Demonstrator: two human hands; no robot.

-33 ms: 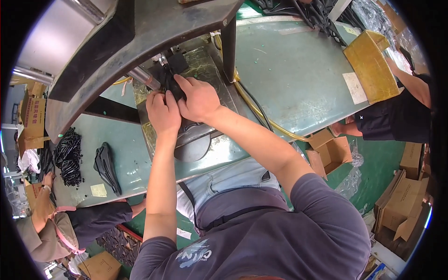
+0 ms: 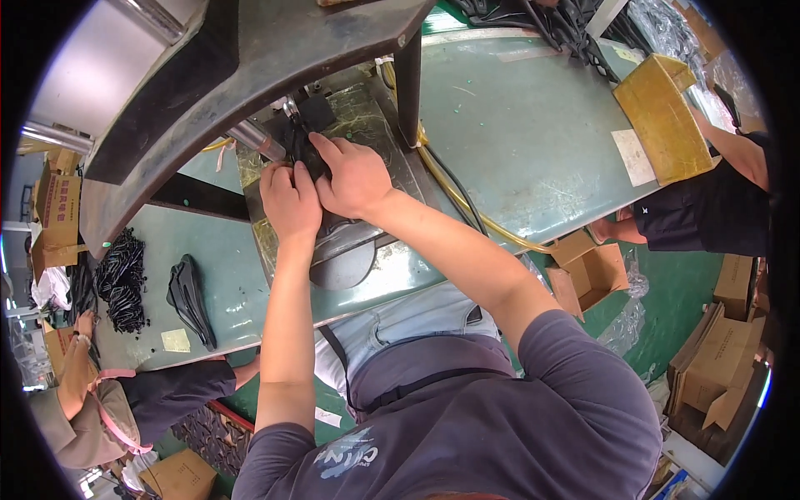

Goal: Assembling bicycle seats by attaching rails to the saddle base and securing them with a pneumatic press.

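Observation:
Under the press frame, a black part [image 2: 312, 158], apparently a bicycle saddle mostly hidden by my hands, lies on the metal fixture plate [image 2: 367, 112]. Its narrow end points away from me, near a small metal clamp [image 2: 290, 108]. My left hand [image 2: 289, 200] is closed on its left side, fingers curled and thumb pressed in. From the right, my right hand [image 2: 357, 179] grips it with the forefinger stretched along the top. The thumbs are close together. Just beyond my left fingers ends a steel rod [image 2: 257, 139].
A heavy metal press frame [image 2: 317, 50] arches over the hands. Left on the table are another black saddle [image 2: 190, 300] and a pile of small black parts [image 2: 122, 283]. A yellow hose [image 2: 450, 193] runs right of the fixture, toward a yellow box [image 2: 662, 117]. People stand at both sides.
Almost nothing differs; both hands stay on the black saddle with at most a tiny shift. At the far left, the other person's hand has moved slightly.

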